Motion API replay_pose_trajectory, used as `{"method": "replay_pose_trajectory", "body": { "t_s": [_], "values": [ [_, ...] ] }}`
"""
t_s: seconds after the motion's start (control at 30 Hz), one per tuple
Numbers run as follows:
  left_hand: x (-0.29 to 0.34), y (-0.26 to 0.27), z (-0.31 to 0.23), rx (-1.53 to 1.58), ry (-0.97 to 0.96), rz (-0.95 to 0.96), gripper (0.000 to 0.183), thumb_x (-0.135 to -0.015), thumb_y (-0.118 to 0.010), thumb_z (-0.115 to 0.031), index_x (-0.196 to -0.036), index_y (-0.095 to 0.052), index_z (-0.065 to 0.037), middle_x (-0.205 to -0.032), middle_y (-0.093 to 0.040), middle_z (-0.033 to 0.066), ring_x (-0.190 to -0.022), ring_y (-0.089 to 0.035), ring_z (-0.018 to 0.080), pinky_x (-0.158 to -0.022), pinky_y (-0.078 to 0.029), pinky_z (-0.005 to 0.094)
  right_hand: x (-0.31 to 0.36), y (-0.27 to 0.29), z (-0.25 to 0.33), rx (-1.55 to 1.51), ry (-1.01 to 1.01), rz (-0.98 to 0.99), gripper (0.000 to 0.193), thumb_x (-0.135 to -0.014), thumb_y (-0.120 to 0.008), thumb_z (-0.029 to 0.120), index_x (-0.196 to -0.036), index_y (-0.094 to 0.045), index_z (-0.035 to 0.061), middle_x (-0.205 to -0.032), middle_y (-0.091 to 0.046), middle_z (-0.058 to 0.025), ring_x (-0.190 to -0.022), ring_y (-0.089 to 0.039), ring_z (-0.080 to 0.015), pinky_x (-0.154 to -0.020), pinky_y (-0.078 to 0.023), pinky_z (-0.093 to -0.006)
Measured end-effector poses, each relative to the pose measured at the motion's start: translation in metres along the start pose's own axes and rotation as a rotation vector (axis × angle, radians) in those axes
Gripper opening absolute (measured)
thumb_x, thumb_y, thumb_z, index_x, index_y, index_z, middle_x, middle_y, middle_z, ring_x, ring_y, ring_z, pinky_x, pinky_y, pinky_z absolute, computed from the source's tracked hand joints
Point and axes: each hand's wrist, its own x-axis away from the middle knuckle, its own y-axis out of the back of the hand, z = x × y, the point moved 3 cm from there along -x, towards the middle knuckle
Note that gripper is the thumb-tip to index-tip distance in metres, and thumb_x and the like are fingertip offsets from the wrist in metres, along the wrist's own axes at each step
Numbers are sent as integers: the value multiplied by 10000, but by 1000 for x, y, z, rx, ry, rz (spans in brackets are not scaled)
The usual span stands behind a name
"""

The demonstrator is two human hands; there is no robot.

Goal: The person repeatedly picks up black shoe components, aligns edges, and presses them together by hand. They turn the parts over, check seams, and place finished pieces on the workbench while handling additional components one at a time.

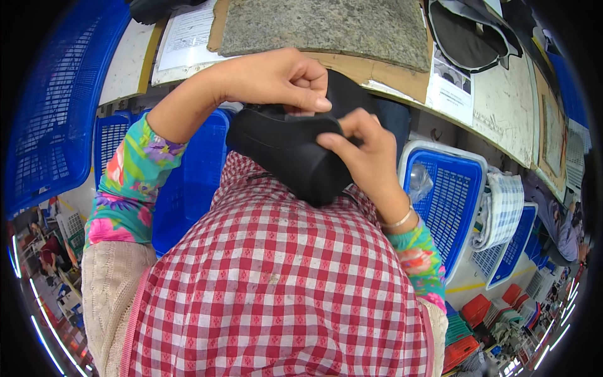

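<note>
A black shoe upper [295,151] is held up in front of my apron, its rounded heel end toward me. My left hand [286,78] is closed at the far side of its opening, fingers curled and thumb against the rim. On the right, my right hand [367,147] pinches the edge of the opening between thumb and bent fingers. The fingertips of both hands are close together. Another black part [348,94] extends behind my hands toward the bench; whether it belongs to the same upper, I cannot tell.
The workbench [515,119] runs along the far side, bearing a grey mottled slab [326,31] and paper sheets [188,38]. A grey-black piece [474,38] lies at its right. Blue baskets [443,201] stand on both sides, one with a checked cloth [502,207] beside it.
</note>
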Motion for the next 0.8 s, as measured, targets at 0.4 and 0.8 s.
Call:
{"method": "replay_pose_trajectory", "body": {
  "t_s": [0.4, 0.8],
  "values": [
    [-43, -12, 18, 243, 33, 83, 343, -902, -822, -246, -1149, -761, -17, -1089, -769, 65, -1008, -691, 131, -915, -490, 271, 30, 68, -6, -181, -38, 85, 212, -857, -870, 105, -936, -682, 48, -821, -654, 14, -818, -600, -80, -739, -479, -259],
    [-28, -21, -13, 214, -43, 27, 192, -867, -794, 8, -1056, -790, 35, -950, -786, 75, -864, -715, 112, -795, -553, 246, 9, 72, -1, -122, -176, 288, 271, -868, -871, 207, -1053, -770, 36, -835, -639, -21, -760, -553, -95, -665, -444, -271]
  ]
}}
